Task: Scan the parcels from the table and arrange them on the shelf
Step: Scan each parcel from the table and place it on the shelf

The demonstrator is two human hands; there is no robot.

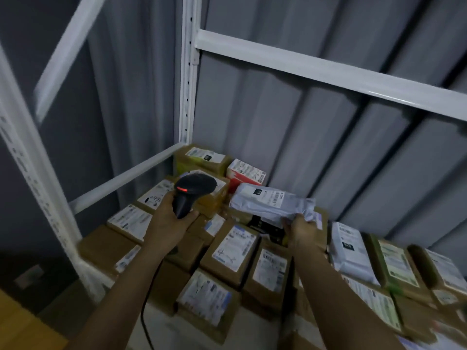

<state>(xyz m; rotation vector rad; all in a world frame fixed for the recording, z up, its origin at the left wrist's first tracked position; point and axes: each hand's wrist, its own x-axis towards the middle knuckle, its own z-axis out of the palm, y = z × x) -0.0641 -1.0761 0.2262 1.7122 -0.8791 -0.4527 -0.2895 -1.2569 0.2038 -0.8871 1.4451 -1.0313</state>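
Gripping a scanner [192, 192], left hand [169, 221]; right hand [304, 231] pinches grey parcel [271, 202].

A white poly mailer parcel [271, 202] with a printed label is held tilted above the shelf [328, 69], apparently clear of the packed brown boxes [233, 248] at its 6 o'clock.

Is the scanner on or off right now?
On. A red light glows on the head of the scanner, held in the left hand. The right hand holds a white mailer beside it.
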